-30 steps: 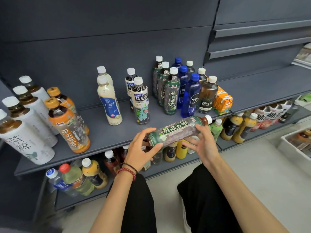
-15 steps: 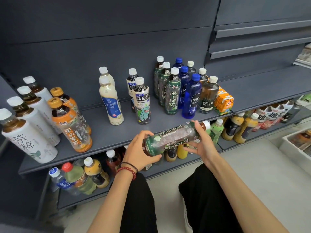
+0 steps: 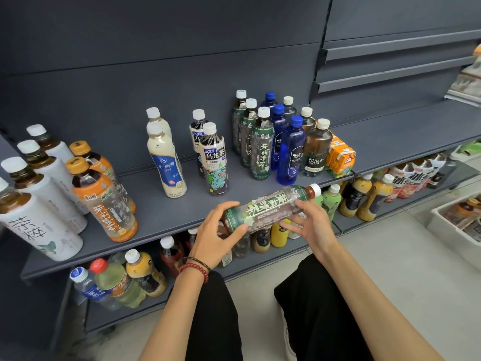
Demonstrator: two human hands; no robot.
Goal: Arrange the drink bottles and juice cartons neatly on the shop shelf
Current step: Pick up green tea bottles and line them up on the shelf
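**Both hands hold a green tea bottle sideways at the shelf edge**

The green-labelled tea bottle point(image 3: 268, 207) lies nearly level in the air, just above the front edge of the grey shelf point(image 3: 169, 217). Its white cap points right and slightly up. The left hand point(image 3: 216, 235) grips the base end, fingers curled over the top and thumb on the near side, closed narrowly round the bottle. The right hand point(image 3: 312, 225) grips the shoulder end, with bent fingers beneath the label and the thumb above. A red bead bracelet point(image 3: 195, 269) sits on the left wrist.

Behind the held bottle, three matching green tea bottles point(image 3: 261, 149) stand upright in a file running back. Just to their right stand blue soda bottles point(image 3: 291, 152), then Forest Soda bottles point(image 3: 316, 149), then an orange juice carton point(image 3: 339, 158).

Further left, apart from that group, stand two oolong tea bottles point(image 3: 214, 162) and two cream milk tea bottles point(image 3: 166, 160). Beyond them are orange-labelled tea bottles point(image 3: 104, 201) and white-labelled tea bottles point(image 3: 39, 220). More drinks fill the lower shelf point(image 3: 117, 316).
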